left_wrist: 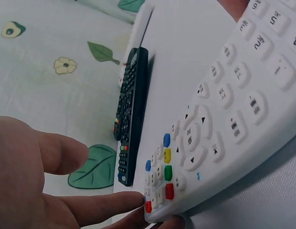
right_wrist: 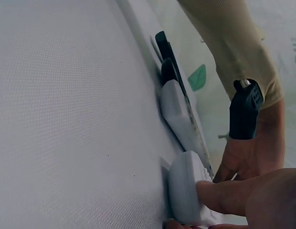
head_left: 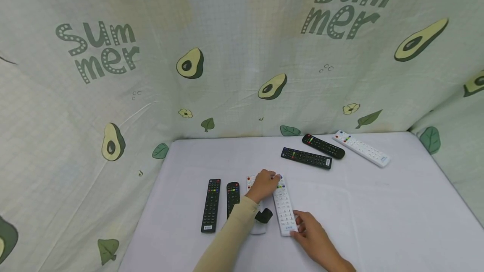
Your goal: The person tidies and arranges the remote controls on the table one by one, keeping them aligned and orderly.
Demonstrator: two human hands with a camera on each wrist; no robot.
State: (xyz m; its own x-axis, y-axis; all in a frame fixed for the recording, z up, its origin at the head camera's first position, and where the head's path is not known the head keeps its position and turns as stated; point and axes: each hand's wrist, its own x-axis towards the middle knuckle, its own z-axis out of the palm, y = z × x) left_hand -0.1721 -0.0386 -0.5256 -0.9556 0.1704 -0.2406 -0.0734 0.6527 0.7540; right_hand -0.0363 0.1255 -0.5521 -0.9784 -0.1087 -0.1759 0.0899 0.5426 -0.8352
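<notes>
A white remote control [head_left: 284, 207] with colored buttons lies lengthwise on the table, its far end between the hands' reach. My left hand [head_left: 264, 184] is at that far end; in the left wrist view its fingers [left_wrist: 107, 206] touch the remote's end while the thumb stands off it. At the near end, my right hand [head_left: 311, 234] pinches the remote, thumb on top and fingers at its side and underneath, as the right wrist view shows. Beside it on the left, a second white remote [head_left: 259, 228] is partly hidden under my left hand and wrist.
Left of these lie two black remotes [head_left: 210, 207], the inner black one [head_left: 232, 194] partly covered by the sleeve. Toward the back right lie a black remote [head_left: 306, 158], another black remote [head_left: 324, 146] and a white remote [head_left: 361, 149]. A printed cloth [head_left: 230, 104] hangs behind the table.
</notes>
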